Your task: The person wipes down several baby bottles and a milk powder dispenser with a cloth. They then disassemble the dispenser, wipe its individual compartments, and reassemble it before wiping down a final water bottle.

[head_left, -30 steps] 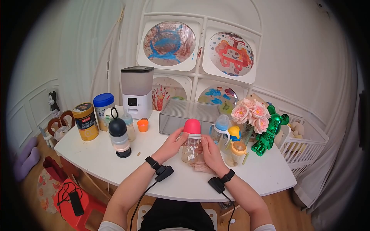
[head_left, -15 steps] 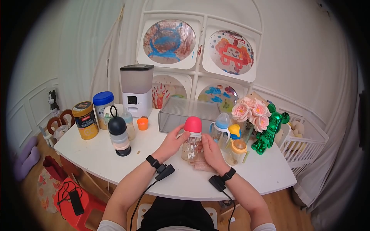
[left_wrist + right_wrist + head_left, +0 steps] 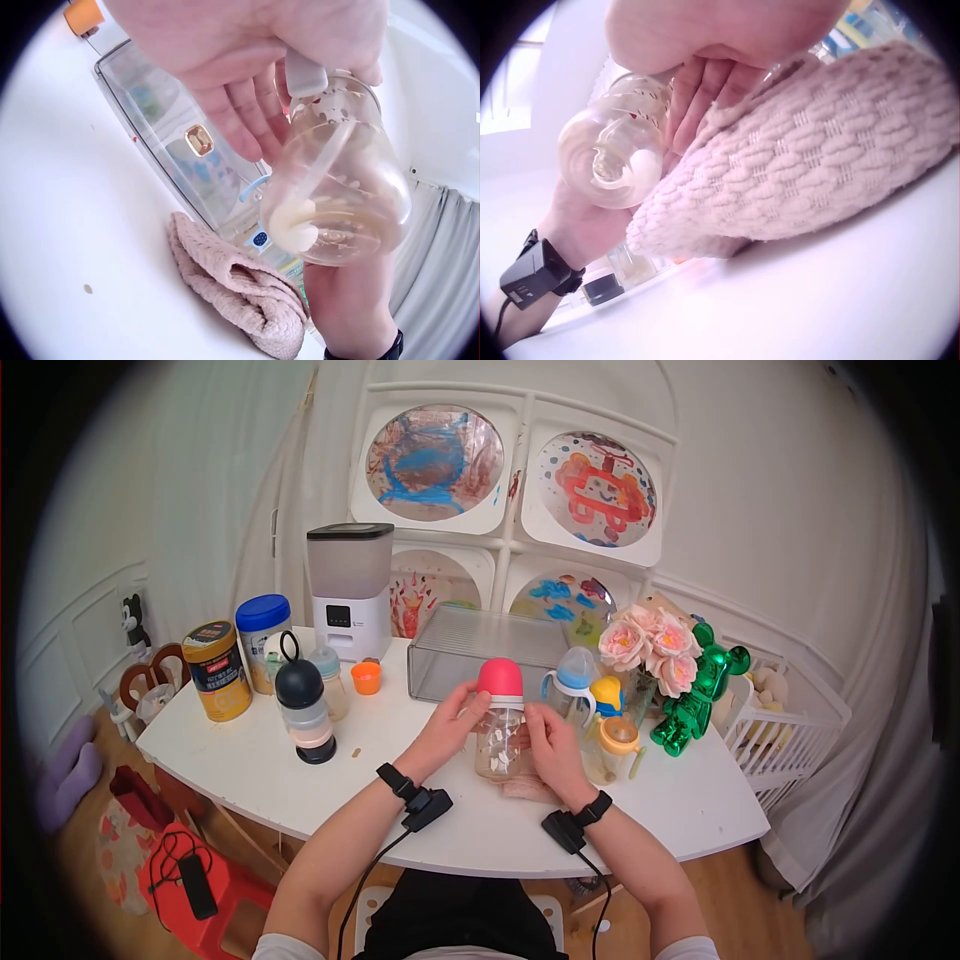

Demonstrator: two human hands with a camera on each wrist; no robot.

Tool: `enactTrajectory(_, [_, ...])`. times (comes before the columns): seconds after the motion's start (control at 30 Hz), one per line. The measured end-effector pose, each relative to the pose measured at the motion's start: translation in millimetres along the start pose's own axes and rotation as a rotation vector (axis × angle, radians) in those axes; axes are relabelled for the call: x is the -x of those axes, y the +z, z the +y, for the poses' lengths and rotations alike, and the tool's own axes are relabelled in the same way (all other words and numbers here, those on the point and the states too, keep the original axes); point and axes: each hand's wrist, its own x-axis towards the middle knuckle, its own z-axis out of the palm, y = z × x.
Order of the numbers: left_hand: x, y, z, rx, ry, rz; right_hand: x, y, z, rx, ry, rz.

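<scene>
Between my two hands is a clear baby bottle (image 3: pixel 498 745) with a domed pink-red cap (image 3: pixel 500 678) and a white collar. My left hand (image 3: pixel 452 726) grips it near the collar from the left. From the right, my right hand (image 3: pixel 555 748) holds the bottle's side, its thumb along the front and fingers behind. Inside the bottle, a straw (image 3: pixel 325 161) with a pale weighted end (image 3: pixel 294 229) shows in the left wrist view. A folded pink waffle-weave cloth (image 3: pixel 802 150) lies on the table below my right hand.
Behind the bottle stands a grey transparent box (image 3: pixel 470 650). Close on the right are a blue-topped bottle (image 3: pixel 573 680), a yellow-lidded cup (image 3: pixel 615 745), roses (image 3: pixel 650 645) and a green bear figure (image 3: pixel 695 695). Left stand a dark-topped container (image 3: pixel 302 705), a yellow tin (image 3: pixel 217 675) and a dispenser (image 3: pixel 350 590).
Both hands keep their hold on the bottle, which has barely moved. The head view has shifted slightly.
</scene>
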Motion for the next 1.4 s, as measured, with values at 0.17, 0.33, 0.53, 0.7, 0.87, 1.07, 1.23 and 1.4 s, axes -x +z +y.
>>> enactTrajectory(0.17, [-3.2, -6.7, -7.5, -0.106, 0.05, -0.036, -0.1, 0.4, -3.7, 0.014, 0.046, 0.017])
enactTrajectory(0.33, [-4.4, -3.4, -13.1, -0.193, 0.137, 0.067, 0.7, -5.8, -4.0, -0.02, 0.014, -0.071])
enactTrajectory(0.53, [0.3, -2.7, 1.4, -0.116, 0.049, 0.128, 3.5, -3.0, -19.2, 0.04, -0.201, -0.273])
enactTrajectory(0.7, [4.9, 3.3, 14.6, 0.002, -0.025, 0.085, 4.8, -5.6, -17.2, 0.131, -0.244, -0.338])
enactTrajectory(0.87, [-12.4, -9.3, -21.8, 0.196, -0.042, 0.053, 8.3, -1.0, -30.0, 0.427, -0.346, -0.256])
enactTrajectory(1.07, [-0.9, 3.6, -6.6, 0.235, -0.072, -0.005, 2.7, 2.6, -31.1, 0.468, -0.358, -0.291])
enactTrajectory(1.23, [-6.5, -1.3, -20.3, 0.294, -0.009, -0.122, 4.5, 1.3, -36.1, 0.398, -0.298, -0.299])
enactTrajectory(1.4, [3.4, 0.6, 0.9, 0.556, 0.006, -0.274, 1.8, -0.2, -34.0, 0.39, -0.396, -0.267])
